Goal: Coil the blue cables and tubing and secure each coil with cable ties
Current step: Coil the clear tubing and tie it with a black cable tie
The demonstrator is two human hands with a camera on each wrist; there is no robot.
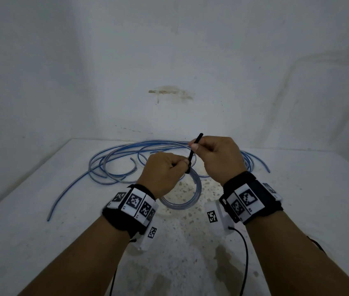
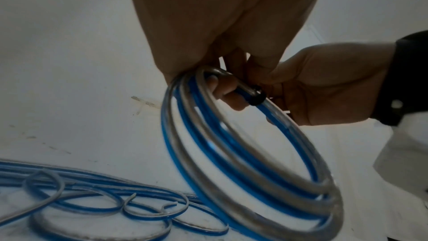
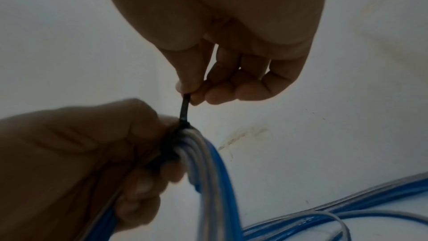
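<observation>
My left hand (image 1: 167, 170) grips the top of a small coil of blue and clear tubing (image 1: 191, 199), which hangs below it above the table. A black cable tie (image 1: 192, 153) is looped round the coil's strands at my left fingers. My right hand (image 1: 209, 151) pinches the tie's free tail between thumb and forefinger, just above and right of the left hand. In the left wrist view the coil (image 2: 250, 162) hangs in several turns with the tie (image 2: 256, 94) around one side. In the right wrist view the tie's tail (image 3: 184, 107) rises from the bundle (image 3: 208, 162) to my right fingertips (image 3: 192, 96).
Loose blue tubing (image 1: 113, 165) sprawls in wide loops across the back of the white table (image 1: 41, 210), with one end trailing toward the left edge. A stained white wall (image 1: 169, 60) stands close behind. The near table surface is speckled and discoloured.
</observation>
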